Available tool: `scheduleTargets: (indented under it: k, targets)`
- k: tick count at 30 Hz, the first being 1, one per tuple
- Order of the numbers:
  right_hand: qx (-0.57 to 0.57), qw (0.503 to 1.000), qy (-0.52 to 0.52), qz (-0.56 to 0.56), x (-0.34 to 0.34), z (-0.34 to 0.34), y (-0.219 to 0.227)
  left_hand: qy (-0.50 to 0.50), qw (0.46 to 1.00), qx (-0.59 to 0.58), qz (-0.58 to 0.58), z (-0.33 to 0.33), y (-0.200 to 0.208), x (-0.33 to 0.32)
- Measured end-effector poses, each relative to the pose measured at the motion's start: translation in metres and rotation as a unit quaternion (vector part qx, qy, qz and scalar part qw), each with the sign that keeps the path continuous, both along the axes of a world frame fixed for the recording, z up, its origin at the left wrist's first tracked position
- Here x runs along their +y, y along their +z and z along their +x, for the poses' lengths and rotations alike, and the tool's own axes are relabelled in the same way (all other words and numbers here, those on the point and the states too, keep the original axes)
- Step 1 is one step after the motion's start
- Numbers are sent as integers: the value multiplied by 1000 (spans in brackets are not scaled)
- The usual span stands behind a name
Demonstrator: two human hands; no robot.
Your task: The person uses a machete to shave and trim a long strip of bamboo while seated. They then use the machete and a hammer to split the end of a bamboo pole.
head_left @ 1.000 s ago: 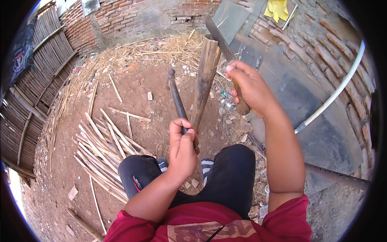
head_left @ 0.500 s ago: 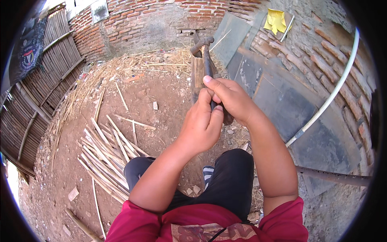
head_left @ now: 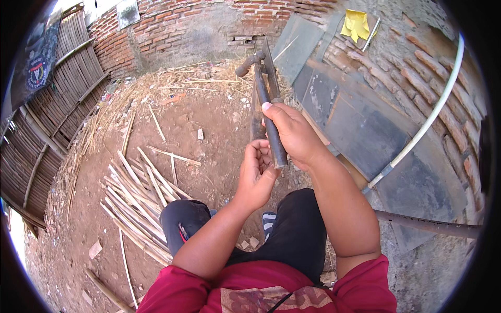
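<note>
One heap of sticks (head_left: 136,211) (too many to count) lay left of one hammer (head_left: 271,128). One left hand (head_left: 257,173) curled beside the hammer's lower end; whether it held anything, I couldn't tell. One blade (head_left: 270,68) stood just right of the hammer's head; one right hand (head_left: 294,134) clasped the hammer.

A dark, long-handled hammer (head_left: 268,112) is seen against reddish-brown earth (head_left: 177,130); a crimson short-sleeved shirt (head_left: 261,270) is printed in tan, striped footwear (head_left: 269,221) is banded grey and white, and long wooden strips (head_left: 136,206) are coloured pale cream.
</note>
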State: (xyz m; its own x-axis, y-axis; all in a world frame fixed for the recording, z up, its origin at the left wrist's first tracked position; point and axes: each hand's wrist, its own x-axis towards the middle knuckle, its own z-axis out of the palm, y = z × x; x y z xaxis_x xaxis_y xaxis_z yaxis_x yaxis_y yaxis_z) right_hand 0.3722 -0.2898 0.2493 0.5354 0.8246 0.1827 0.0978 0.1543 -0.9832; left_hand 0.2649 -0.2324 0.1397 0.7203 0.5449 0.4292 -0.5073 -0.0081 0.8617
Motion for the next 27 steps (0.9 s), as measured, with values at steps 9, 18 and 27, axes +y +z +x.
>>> scheduleTargets:
  k: [9,18,27]
  targets:
    - [87,995,36,-31,-5,-21,13,227,936,162,215,-11,37,5]
    - [68,993,96,-9,2,-24,2,267,884,232,305,-32,72,2]
    - [48,991,69,102,-39,-22,20,372,816,241,372,-59,79,38]
